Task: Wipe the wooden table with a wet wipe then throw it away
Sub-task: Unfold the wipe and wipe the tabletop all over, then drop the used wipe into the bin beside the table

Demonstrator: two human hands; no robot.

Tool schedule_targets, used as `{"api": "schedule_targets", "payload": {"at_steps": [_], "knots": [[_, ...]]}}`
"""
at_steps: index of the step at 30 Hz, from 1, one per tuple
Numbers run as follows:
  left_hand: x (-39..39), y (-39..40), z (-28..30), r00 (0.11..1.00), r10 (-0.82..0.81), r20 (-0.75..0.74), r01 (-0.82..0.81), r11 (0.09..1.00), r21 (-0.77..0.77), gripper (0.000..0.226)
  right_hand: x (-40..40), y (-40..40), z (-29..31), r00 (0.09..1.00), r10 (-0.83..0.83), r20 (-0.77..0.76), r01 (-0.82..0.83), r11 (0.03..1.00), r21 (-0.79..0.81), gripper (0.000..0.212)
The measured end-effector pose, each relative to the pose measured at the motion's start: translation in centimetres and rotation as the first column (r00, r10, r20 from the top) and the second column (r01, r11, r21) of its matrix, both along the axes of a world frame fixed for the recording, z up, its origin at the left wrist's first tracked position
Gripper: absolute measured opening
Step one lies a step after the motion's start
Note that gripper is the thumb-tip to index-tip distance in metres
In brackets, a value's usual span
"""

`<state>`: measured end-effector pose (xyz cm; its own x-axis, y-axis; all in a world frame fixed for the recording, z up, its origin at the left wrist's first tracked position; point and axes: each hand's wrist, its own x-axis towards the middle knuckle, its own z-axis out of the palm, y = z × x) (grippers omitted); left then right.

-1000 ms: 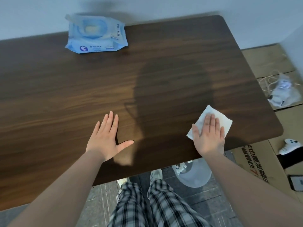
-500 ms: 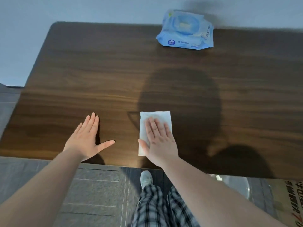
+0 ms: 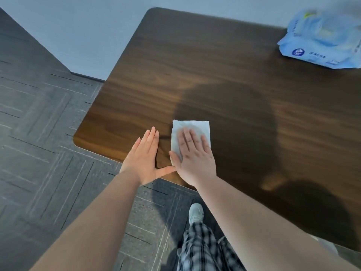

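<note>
The dark wooden table [image 3: 214, 65] fills the right of the view, with its near left corner in sight. A white wet wipe [image 3: 190, 127] lies flat on it close to the front edge. My right hand [image 3: 192, 157] presses palm-down on the wipe and covers its lower half. My left hand [image 3: 145, 157] rests flat on the table just left of it, fingers together and thumb spread, the thumb tip touching my right hand. It holds nothing.
A blue pack of wet wipes [image 3: 322, 42] lies at the far right of the table. Grey patterned carpet floor [image 3: 48, 143] lies to the left and below. My checked trouser leg and a shoe [image 3: 196, 213] show under the front edge.
My right hand has slid the wipe leftwards along the table's front edge, from near the right corner to beside my left hand. The view has swung left with it.
</note>
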<state>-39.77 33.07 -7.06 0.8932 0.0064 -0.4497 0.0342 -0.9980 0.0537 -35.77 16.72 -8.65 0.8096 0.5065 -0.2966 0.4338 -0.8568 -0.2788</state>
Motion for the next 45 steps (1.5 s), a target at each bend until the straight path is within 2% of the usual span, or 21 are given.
{"api": "schedule_targets", "payload": {"at_steps": [6,12,17,22,26,29,32,37,40,42,43,45], "knots": [[0.5,-0.8,0.8,1.000,-0.025,-0.017,0.026,0.999,0.030,0.116,-1.9,-4.4,0.2,0.999,-0.032,0.027,0.032,0.999,0.024,0.069],[3.6,-8.3,1.8,0.973,-0.228,0.032,0.227,0.974,0.023,0.108,-4.1,-15.7,0.3,0.949,-0.311,0.056,0.314,0.948,-0.058,0.073],[7.2,-19.5,2.0,0.904,-0.424,0.053,0.427,0.903,-0.050,0.104,-6.7,-27.9,-0.2,0.806,-0.579,0.120,0.591,0.793,-0.146,0.075],[8.7,-31.7,1.9,0.779,-0.626,0.036,0.627,0.774,-0.093,0.100,-9.7,-36.8,-0.9,0.639,-0.743,0.196,0.769,0.623,-0.146,0.074],[9.2,-40.3,1.7,0.662,-0.749,0.023,0.746,0.656,-0.112,0.099,-12.1,-42.0,-1.1,0.485,-0.854,0.191,0.872,0.487,-0.035,0.071],[9.0,-46.1,1.5,0.576,-0.817,0.027,0.813,0.568,-0.132,0.098,-13.7,-45.3,-1.5,0.404,-0.883,0.239,0.897,0.434,0.089,0.063],[8.6,-51.0,1.0,0.481,-0.876,0.041,0.873,0.474,-0.118,0.098,-14.7,-47.4,-1.8,0.395,-0.875,0.281,0.871,0.454,0.190,0.052],[7.5,-58.2,0.7,0.321,-0.942,0.096,0.943,0.308,-0.129,0.095,-16.7,-51.1,-1.8,0.513,-0.787,0.343,0.791,0.589,0.166,0.045],[6.9,-61.9,0.6,0.269,-0.953,0.140,0.958,0.250,-0.138,0.094,-19.0,-52.4,-1.8,0.485,-0.793,0.368,0.803,0.570,0.172,0.040],[6.3,-63.9,0.5,0.234,-0.958,0.166,0.967,0.212,-0.144,0.094,-20.3,-52.9,-1.8,0.448,-0.852,0.273,0.852,0.499,0.160,0.048],[6.0,-64.9,0.4,0.207,-0.963,0.173,0.973,0.183,-0.142,0.094,-20.8,-53.1,-2.0,0.395,-0.904,0.165,0.897,0.419,0.142,0.052],[5.1,-66.6,0.2,0.148,-0.969,0.197,0.982,0.121,-0.144,0.093,-21.5,-53.8,-2.3,0.191,-0.977,-0.091,0.981,0.188,0.040,0.049]]}}
